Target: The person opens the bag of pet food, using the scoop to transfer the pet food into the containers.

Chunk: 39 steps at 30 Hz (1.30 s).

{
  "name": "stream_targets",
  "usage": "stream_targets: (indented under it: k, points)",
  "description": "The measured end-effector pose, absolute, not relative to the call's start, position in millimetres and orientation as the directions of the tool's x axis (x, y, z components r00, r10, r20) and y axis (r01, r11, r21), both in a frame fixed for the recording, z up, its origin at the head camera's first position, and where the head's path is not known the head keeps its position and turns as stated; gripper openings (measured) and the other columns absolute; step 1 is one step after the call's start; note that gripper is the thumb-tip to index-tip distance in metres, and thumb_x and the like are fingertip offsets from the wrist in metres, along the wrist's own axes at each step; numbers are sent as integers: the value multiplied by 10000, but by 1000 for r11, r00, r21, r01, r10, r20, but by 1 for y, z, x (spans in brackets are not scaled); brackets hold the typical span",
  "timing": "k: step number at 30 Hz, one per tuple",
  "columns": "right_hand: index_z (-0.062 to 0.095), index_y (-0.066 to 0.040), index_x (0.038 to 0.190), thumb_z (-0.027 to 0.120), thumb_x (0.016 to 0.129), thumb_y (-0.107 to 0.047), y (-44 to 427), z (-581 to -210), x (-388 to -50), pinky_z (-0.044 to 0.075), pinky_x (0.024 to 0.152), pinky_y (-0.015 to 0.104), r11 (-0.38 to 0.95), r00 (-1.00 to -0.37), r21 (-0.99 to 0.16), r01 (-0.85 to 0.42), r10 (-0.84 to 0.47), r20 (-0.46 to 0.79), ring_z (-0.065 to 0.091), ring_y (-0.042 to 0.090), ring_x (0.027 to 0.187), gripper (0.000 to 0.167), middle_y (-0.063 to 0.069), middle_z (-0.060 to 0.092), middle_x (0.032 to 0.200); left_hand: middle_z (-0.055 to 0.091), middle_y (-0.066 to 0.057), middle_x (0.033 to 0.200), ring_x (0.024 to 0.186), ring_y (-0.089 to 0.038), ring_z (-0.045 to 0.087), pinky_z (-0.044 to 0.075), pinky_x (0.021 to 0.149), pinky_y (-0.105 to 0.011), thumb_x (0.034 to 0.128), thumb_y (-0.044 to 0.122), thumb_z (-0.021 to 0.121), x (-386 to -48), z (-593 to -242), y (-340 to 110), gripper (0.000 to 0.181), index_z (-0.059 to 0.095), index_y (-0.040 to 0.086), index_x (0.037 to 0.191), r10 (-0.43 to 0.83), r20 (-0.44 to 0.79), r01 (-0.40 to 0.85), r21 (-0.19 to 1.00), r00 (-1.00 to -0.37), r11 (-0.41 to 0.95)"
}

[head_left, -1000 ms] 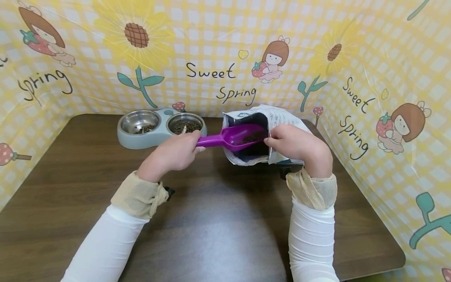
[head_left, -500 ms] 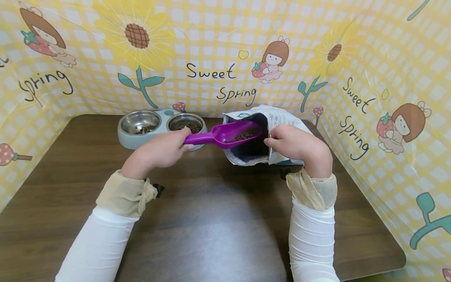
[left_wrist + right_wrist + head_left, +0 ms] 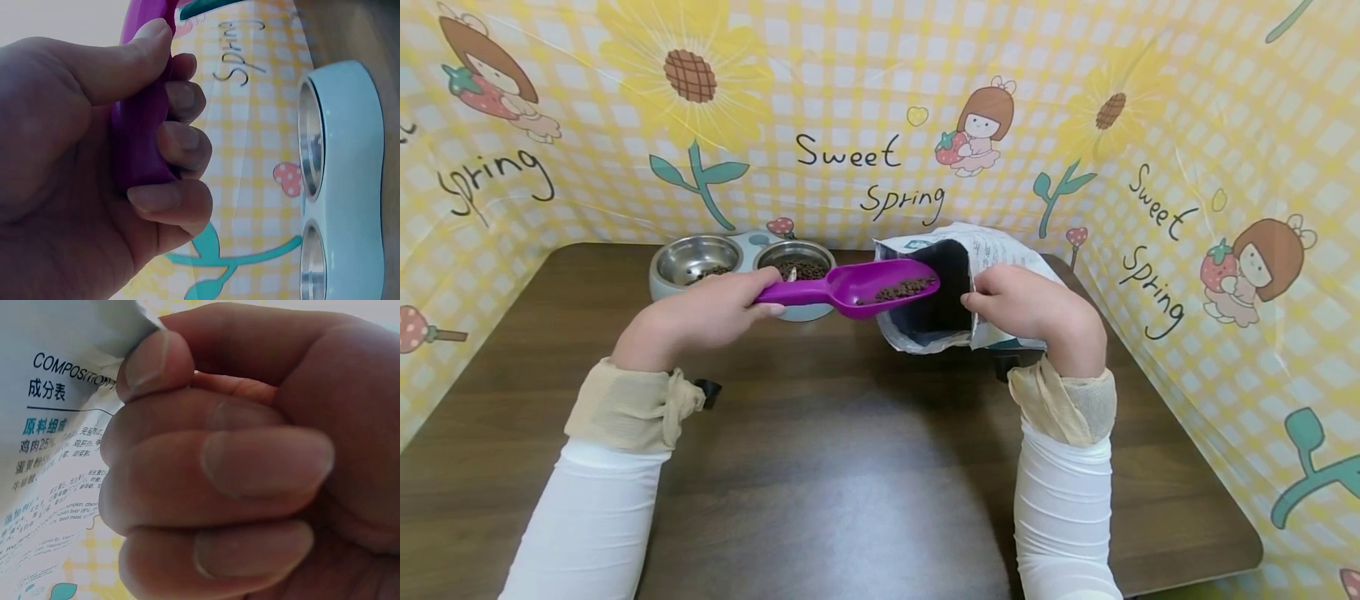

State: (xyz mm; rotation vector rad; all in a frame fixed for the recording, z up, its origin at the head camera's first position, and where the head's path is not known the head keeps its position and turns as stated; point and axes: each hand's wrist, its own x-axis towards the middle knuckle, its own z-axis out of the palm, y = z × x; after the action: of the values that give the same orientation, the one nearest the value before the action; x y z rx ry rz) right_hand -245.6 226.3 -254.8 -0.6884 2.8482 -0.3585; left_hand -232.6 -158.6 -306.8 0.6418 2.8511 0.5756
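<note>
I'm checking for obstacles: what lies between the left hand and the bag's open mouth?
In the head view, the purple scoop spans it: the left hand grips its handle, and its wide end, holding brown pellets, overlaps the mouth of the bag.

The handle end of the purple scoop [image 3: 844, 287] is hidden in the left grip [image 3: 696, 315], and in the left wrist view the scoop is cut by the top edge. The same grip covers a near part of the double feeder [image 3: 749, 250], whose left bowl [image 3: 314, 269] is cut by the bottom edge of the left wrist view. In the right bowl [image 3: 797, 252] lies a pale piece [image 3: 792, 273], too small to tell. The white bag [image 3: 1011, 250] is too dark inside to see its content. In the right wrist view its small print partly blurs, and some lines run behind the right grip [image 3: 1033, 304]. In the head view both sleeves [image 3: 583, 517] are cut below.
</note>
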Motion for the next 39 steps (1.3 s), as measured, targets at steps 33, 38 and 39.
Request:
stream_targets:
  k: [33, 38, 39]
  points:
    - [538, -130, 704, 552, 1106, -219, 226, -254, -245, 415, 696, 338, 863, -874, -293, -411, -464, -142, 496, 194, 678, 412, -22, 425, 681, 533, -62, 908, 797, -220, 491, 386, 732, -373, 1143, 337, 555, -230, -302, -244, 222, 538, 137, 1240, 276, -75, 231, 362, -958, 903]
    - [539, -130, 697, 554, 1102, -217, 226, -254, -245, 416, 695, 336, 863, -875, -291, -414, -465, -135, 499, 194, 678, 414, -23, 424, 677, 539, -65, 875, 772, -221, 486, 386, 731, -376, 1145, 312, 551, -232, -306, -260, 226, 543, 101, 1226, 246, -79, 203, 358, -966, 911]
    - [539, -129, 697, 554, 1102, -217, 226, -254, -245, 415, 694, 335, 863, -875, -290, -413, -464, -135, 499, 195, 678, 415, -23, 425, 677, 536, -68, 872, 772, -226, 486, 386, 737, -379, 1145, 307, 552, -233, -308, -262, 224, 544, 97, 1222, 242, -79, 199, 358, -967, 912]
